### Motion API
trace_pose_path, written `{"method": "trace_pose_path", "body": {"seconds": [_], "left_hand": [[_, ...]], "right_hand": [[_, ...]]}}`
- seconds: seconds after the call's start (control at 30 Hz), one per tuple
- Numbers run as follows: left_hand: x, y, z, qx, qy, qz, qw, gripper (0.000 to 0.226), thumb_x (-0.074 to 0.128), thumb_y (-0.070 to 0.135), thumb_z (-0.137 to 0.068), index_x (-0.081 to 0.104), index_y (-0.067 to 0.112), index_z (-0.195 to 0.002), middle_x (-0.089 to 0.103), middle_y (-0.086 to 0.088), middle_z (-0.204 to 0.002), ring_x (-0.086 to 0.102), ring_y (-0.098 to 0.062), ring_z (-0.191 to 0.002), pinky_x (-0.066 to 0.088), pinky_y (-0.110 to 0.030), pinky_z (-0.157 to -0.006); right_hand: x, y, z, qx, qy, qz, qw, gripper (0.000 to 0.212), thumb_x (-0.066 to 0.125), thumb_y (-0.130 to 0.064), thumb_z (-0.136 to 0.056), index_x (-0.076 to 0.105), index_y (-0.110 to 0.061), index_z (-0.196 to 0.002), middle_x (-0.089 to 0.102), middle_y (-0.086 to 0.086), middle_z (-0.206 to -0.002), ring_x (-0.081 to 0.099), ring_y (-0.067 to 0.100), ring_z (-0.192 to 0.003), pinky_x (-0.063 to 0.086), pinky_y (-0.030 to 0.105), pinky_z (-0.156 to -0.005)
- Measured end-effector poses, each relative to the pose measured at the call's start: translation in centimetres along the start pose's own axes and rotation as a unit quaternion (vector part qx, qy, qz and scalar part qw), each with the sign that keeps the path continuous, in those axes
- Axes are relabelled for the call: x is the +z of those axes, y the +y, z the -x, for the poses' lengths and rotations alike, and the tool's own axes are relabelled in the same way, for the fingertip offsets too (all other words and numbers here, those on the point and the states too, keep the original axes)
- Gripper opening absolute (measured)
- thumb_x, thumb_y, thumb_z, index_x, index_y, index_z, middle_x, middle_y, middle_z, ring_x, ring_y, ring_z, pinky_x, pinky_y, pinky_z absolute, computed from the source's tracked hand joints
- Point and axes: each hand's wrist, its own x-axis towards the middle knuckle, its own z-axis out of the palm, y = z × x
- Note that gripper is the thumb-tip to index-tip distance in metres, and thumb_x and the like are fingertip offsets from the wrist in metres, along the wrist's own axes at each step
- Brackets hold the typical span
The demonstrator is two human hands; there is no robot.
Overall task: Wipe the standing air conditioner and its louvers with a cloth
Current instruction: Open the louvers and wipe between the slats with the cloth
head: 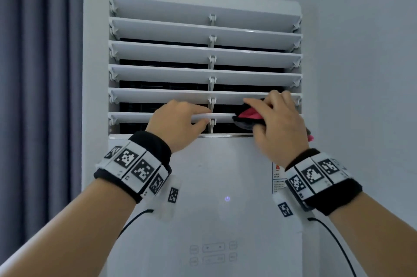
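your left hand [178,124] curls its fingers over the lowest louver [133,117] of the white air conditioner [209,175]. your right hand [276,127] clamps the pink and grey cloth [247,117] against that slat's right end.

Standing air conditioner [225,175]: white, upright, power light lit on the front panel. Louvers [180,51]: six white horizontal slats across the upper section, tilted open, dark gaps between the lower ones. Cloth [248,116]: pink and dark grey, bunched, pressed against the bottom slat near the right edge of the louver opening.
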Motion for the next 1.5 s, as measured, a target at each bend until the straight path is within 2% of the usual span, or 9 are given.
{"method": "trace_pose_path", "body": {"seconds": [0.1, 0.2, 0.27, 0.4, 0.73, 0.87, 1.17, 1.33, 1.5], "left_hand": [[0.6, -0.3, 0.5, 0.001, 0.057, -0.051, 0.997, 0.024, 0.050, 0.036, -0.089, 0.071, 0.026, -0.096, 0.069, -0.001, -0.071, 0.054, -0.019, -0.061, 0.044, -0.028, -0.060], [1.2, -0.3, 0.4, 0.015, 0.090, -0.030, 0.995, 0.025, 0.051, 0.035, -0.090, 0.072, 0.023, -0.092, 0.072, -0.003, -0.087, 0.065, -0.025, -0.084, 0.050, -0.035, -0.073], [1.5, -0.4, 0.5, 0.025, 0.122, -0.027, 0.992, 0.021, 0.055, 0.033, -0.089, 0.074, 0.022, -0.089, 0.073, -0.001, -0.085, 0.067, -0.024, -0.082, 0.051, -0.034, -0.070], [1.8, -0.3, 1.2, 0.054, 0.168, -0.030, 0.984, 0.015, 0.061, 0.026, -0.085, 0.075, 0.021, -0.089, 0.075, 0.001, -0.074, 0.070, -0.023, -0.067, 0.054, -0.033, -0.056], [2.0, 0.0, 1.8, 0.059, 0.188, -0.031, 0.980, 0.014, 0.062, 0.020, -0.085, 0.076, 0.018, -0.084, 0.074, 0.003, -0.068, 0.068, -0.021, -0.062, 0.053, -0.029, -0.056], [2.2, 0.2, 2.1, 0.071, 0.198, -0.028, 0.977, 0.014, 0.065, 0.016, -0.083, 0.077, 0.015, -0.090, 0.076, 0.003, -0.085, 0.072, -0.019, -0.077, 0.055, -0.029, -0.068], [2.6, 0.1, 2.5, 0.090, 0.199, -0.067, 0.974, 0.017, 0.068, 0.015, -0.076, 0.076, 0.013, -0.091, 0.076, 0.001, -0.089, 0.072, -0.017, -0.078, 0.052, -0.026, -0.074], [2.8, 0.2, 3.3, 0.087, 0.157, -0.080, 0.980, 0.034, 0.047, 0.018, -0.082, 0.072, 0.010, -0.103, 0.073, -0.003, -0.105, 0.069, -0.017, -0.098, 0.047, -0.033, -0.090], [2.8, 0.2, 3.9, 0.081, 0.110, -0.093, 0.986, 0.042, 0.042, 0.017, -0.080, 0.067, 0.005, -0.112, 0.068, -0.009, -0.117, 0.062, -0.023, -0.112, 0.042, -0.044, -0.098]], "right_hand": [[1.1, -0.7, -0.1, 0.011, -0.064, -0.019, 0.998, 0.047, 0.058, -0.026, -0.075, 0.055, -0.017, -0.121, 0.041, 0.005, -0.094, 0.041, 0.021, -0.093, 0.045, 0.030, -0.062], [1.5, -0.3, -0.1, 0.001, -0.092, -0.016, 0.996, 0.047, 0.069, -0.033, -0.073, 0.055, -0.019, -0.116, 0.045, 0.008, -0.109, 0.043, 0.023, -0.102, 0.048, 0.033, -0.076], [1.7, 0.1, 0.1, -0.025, -0.087, 0.000, 0.996, 0.043, 0.070, -0.025, -0.074, 0.055, -0.017, -0.114, 0.050, 0.007, -0.120, 0.043, 0.028, -0.108, 0.044, 0.039, -0.090], [2.1, 0.2, 0.9, -0.047, -0.084, -0.058, 0.994, 0.041, 0.065, -0.005, -0.076, 0.056, -0.009, -0.115, 0.060, 0.006, -0.116, 0.051, 0.028, -0.113, 0.039, 0.042, -0.099], [2.3, 0.3, 1.9, -0.022, -0.034, -0.084, 0.996, 0.047, 0.061, 0.009, -0.067, 0.058, -0.006, -0.112, 0.062, 0.009, -0.110, 0.054, 0.029, -0.105, 0.041, 0.034, -0.095], [2.1, 0.5, 2.3, -0.027, -0.024, -0.088, 0.995, 0.051, 0.057, 0.011, -0.064, 0.058, -0.006, -0.112, 0.062, 0.009, -0.110, 0.055, 0.028, -0.105, 0.040, 0.029, -0.095], [1.8, 0.6, 3.3, -0.011, 0.000, -0.136, 0.991, 0.035, 0.053, -0.009, -0.077, 0.060, -0.005, -0.110, 0.065, 0.008, -0.111, 0.059, 0.025, -0.104, 0.047, 0.036, -0.094], [1.7, 0.2, 3.7, 0.000, 0.005, -0.140, 0.990, 0.037, 0.047, -0.020, -0.078, 0.062, -0.004, -0.108, 0.066, 0.009, -0.111, 0.060, 0.024, -0.106, 0.047, 0.035, -0.096], [1.6, 0.0, 4.2, 0.014, -0.022, -0.137, 0.990, 0.040, 0.051, -0.018, -0.077, 0.060, -0.004, -0.113, 0.064, 0.010, -0.114, 0.056, 0.024, -0.114, 0.040, 0.031, -0.102]]}}
